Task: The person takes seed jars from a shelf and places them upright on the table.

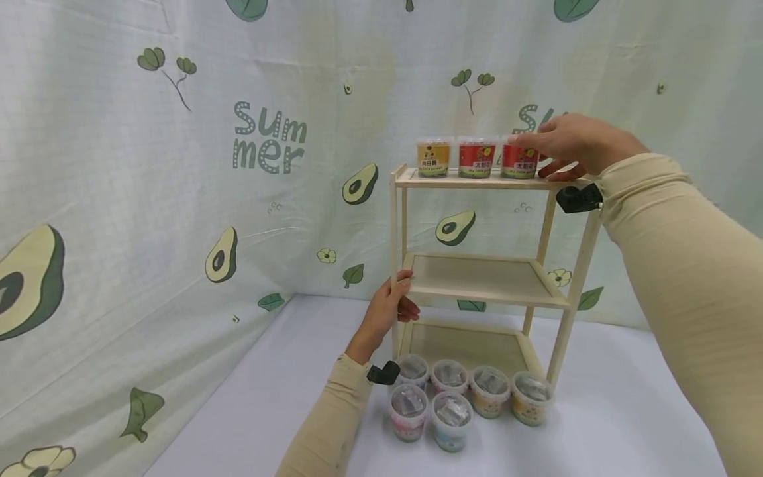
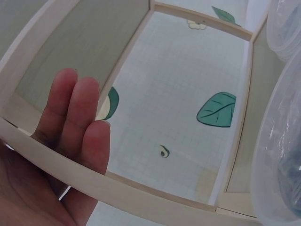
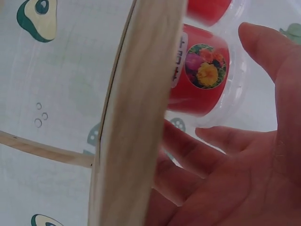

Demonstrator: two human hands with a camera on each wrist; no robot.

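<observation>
My left hand (image 1: 387, 308) holds the left front post of a small wooden three-tier shelf (image 1: 489, 298) at middle-board height. In the left wrist view its fingers (image 2: 84, 106) come round behind the post. At the top board's right end, my right hand (image 1: 581, 146) is spread beside a clear-lidded plastic cup with a red flower label (image 1: 520, 160). In the right wrist view the thumb (image 3: 263, 47) and fingers (image 3: 188, 146) lie loosely around that cup's lid end. To its left stand another red-labelled cup (image 1: 476, 159) and a yellow-labelled cup (image 1: 433, 159).
Several more lidded cups stand on the white table (image 1: 620, 411) before the shelf, including a pink one (image 1: 408, 414), a blue one (image 1: 452, 422) and a yellow one (image 1: 532, 399). The middle board (image 1: 477, 275) bears nothing. An avocado-print curtain (image 1: 298, 218) hangs behind and at left.
</observation>
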